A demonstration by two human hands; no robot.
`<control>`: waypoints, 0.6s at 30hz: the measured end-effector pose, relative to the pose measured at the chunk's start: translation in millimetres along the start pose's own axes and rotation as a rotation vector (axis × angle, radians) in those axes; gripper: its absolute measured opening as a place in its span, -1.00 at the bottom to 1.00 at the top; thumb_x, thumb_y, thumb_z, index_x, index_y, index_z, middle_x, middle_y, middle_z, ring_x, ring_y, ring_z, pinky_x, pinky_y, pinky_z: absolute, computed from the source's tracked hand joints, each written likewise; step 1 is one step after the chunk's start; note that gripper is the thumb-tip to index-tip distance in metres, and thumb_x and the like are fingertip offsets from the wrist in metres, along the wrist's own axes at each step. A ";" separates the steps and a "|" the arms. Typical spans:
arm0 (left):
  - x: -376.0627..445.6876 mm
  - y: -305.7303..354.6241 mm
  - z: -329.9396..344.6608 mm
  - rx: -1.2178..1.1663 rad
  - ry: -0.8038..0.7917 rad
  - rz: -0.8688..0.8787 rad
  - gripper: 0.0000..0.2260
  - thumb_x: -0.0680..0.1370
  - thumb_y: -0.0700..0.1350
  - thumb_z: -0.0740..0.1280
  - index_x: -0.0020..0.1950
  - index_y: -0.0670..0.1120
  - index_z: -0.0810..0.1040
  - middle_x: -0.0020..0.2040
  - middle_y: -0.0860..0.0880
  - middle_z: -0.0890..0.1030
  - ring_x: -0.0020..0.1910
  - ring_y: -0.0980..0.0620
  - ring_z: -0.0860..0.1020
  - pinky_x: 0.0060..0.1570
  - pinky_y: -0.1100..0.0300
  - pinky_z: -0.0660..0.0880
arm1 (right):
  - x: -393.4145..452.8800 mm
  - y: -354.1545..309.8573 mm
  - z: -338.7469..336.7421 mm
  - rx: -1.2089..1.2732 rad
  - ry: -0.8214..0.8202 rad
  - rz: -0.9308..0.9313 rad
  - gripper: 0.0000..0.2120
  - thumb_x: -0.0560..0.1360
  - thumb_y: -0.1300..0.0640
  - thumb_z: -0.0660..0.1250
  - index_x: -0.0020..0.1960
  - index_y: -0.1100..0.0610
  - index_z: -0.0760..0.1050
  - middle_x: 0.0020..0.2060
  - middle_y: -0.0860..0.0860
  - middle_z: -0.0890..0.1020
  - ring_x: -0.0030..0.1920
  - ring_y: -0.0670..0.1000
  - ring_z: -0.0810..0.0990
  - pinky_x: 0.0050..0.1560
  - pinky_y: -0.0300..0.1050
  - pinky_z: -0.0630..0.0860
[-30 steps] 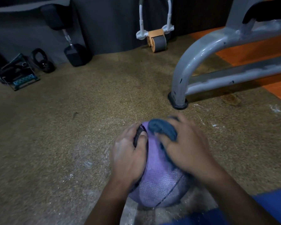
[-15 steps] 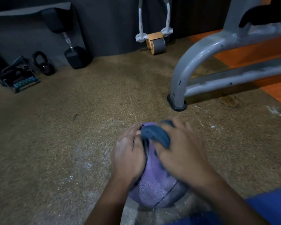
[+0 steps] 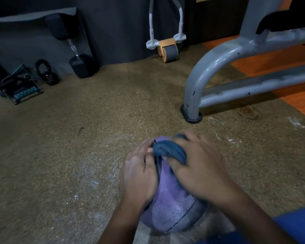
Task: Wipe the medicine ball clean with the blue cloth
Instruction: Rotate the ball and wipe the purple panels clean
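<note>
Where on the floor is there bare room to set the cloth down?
Widest bare patch: brown speckled carpet left of the purple medicine ball, short of the black dumbbell and kettlebell at the wall. A narrower strip lies between ball and grey metal frame. Crowded at the ball, under both hands and the blue cloth.

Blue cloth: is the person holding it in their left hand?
No, the right hand presses the blue cloth on the medicine ball; the left hand steadies it.

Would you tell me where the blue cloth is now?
The blue cloth is bunched under the right hand atop the purple medicine ball, low centre.
</note>
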State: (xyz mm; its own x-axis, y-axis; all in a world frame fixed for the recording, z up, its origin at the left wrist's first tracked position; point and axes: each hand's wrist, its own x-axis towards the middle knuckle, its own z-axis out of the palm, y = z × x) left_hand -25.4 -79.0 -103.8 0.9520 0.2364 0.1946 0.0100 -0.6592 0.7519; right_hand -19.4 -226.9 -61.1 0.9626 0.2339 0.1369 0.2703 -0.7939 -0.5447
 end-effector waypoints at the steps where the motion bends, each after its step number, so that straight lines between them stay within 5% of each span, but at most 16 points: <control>1: -3.2 -0.5 0.1 -0.002 0.024 0.006 -0.56 0.56 0.05 0.04 0.34 0.10 0.55 0.33 0.21 0.52 0.35 0.22 0.40 0.41 0.15 0.29 | 16.5 5.1 -0.6 0.079 -0.055 0.034 -0.64 0.41 -0.22 0.22 0.14 -0.15 0.54 0.12 -0.21 0.48 0.11 0.02 0.47 0.15 0.01 0.45; 6: -17.3 2.6 2.6 0.083 0.103 0.011 -0.56 0.57 0.04 0.04 0.37 0.11 0.53 0.28 0.33 0.40 0.32 0.36 0.27 0.36 0.35 0.11 | 58.7 33.9 4.1 0.316 -0.110 0.344 -0.79 0.43 -0.17 0.31 -0.13 -0.04 0.55 -0.15 -0.11 0.64 -0.03 0.08 0.62 0.09 0.06 0.52; 12: -7.0 3.1 2.3 0.062 0.051 -0.037 -0.55 0.56 0.08 0.03 0.35 0.12 0.54 0.36 0.21 0.50 0.37 0.18 0.41 0.38 0.14 0.31 | -23.8 -2.1 6.3 -0.066 0.109 0.042 -0.53 0.38 -0.22 0.11 0.21 -0.16 0.52 0.26 -0.13 0.47 0.16 0.10 0.46 0.11 0.01 0.49; 18: -9.7 3.7 6.1 0.094 0.079 -0.090 -0.48 0.55 0.12 -0.04 0.39 0.06 0.49 0.39 0.12 0.49 0.39 0.07 0.39 0.39 -0.02 0.29 | 20.6 2.9 6.0 0.039 -0.007 0.036 -0.61 0.44 -0.21 0.16 0.18 -0.12 0.52 0.18 -0.18 0.45 0.15 0.06 0.44 0.11 0.03 0.46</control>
State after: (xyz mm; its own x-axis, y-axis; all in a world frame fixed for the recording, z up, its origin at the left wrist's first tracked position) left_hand -32.7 -88.1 -106.7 0.9188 0.3510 0.1806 0.1268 -0.6957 0.7071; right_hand 1.1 -221.0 -64.8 0.9715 0.2093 0.1111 0.2344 -0.7792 -0.5812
